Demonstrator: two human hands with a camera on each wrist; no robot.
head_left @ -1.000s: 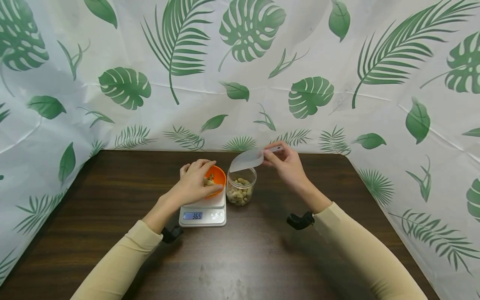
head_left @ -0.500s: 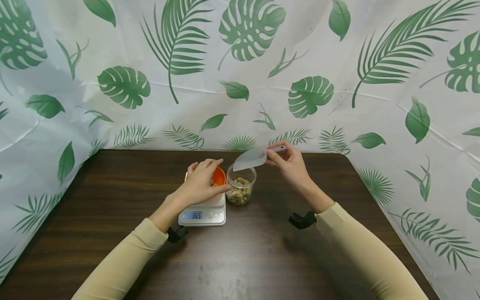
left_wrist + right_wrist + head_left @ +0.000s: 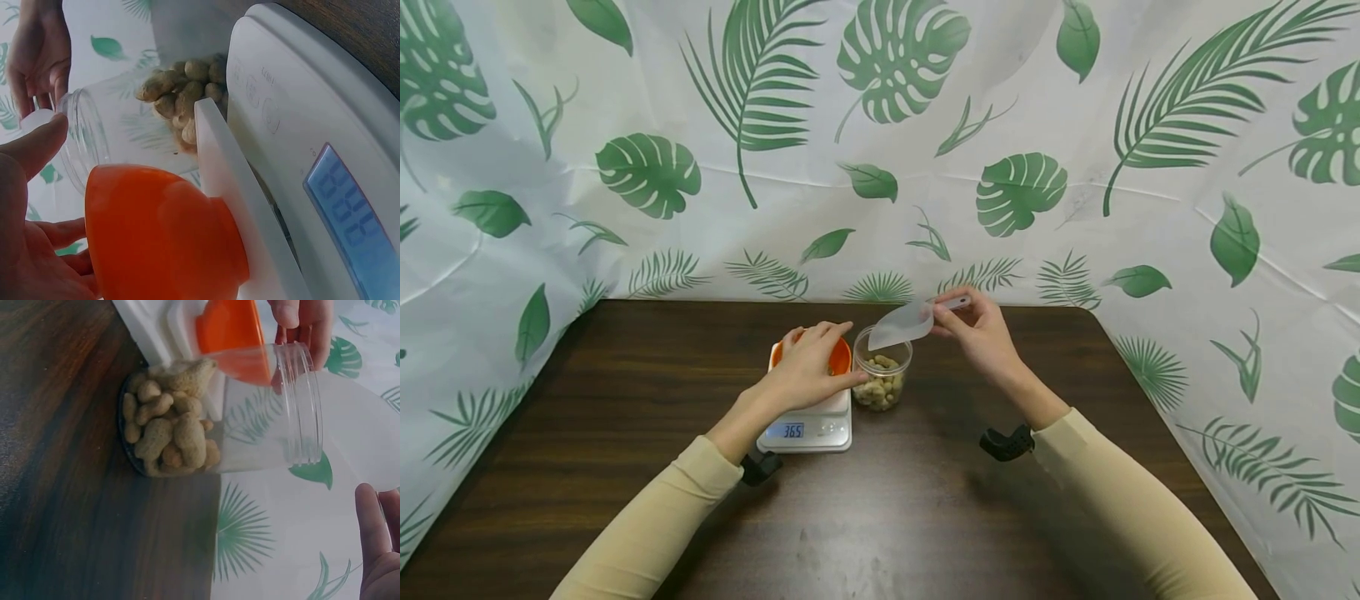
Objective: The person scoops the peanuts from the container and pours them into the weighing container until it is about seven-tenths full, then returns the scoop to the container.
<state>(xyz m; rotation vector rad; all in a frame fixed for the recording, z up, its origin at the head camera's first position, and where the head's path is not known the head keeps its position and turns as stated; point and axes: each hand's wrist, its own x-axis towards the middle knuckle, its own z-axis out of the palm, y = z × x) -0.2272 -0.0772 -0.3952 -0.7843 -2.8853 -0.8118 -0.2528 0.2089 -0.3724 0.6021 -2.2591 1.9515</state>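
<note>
My left hand (image 3: 805, 368) spreads over an orange bowl (image 3: 841, 354), with its thumb reaching across to the mouth of a clear jar (image 3: 862, 360). In the left wrist view the other fingers (image 3: 62, 234) lie along the bowl's rim, not wrapped round it. Under the bowl is a white digital scale (image 3: 838, 433), its screen reading 36.5. Unshelled peanuts (image 3: 181, 431) fill the lower part of the jar, which stands right beside the scale. Above the jar's mouth, my right hand (image 3: 981, 333) pinches a translucent white scoop (image 3: 901, 325) by the handle. The bowl's contents are mostly hidden by my left hand.
All of this stands on a dark wood-grain table (image 3: 910, 517). Behind it and at the sides hangs a white sheet (image 3: 925, 192) printed with green leaves. A black camera strap (image 3: 1007, 443) sits at each wrist.
My left hand has moved right from the bowl toward the jar, its fingers loosening from the rim. The scoop has shifted slightly right, then dipped slightly over the jar. The reading stays 36.5.
</note>
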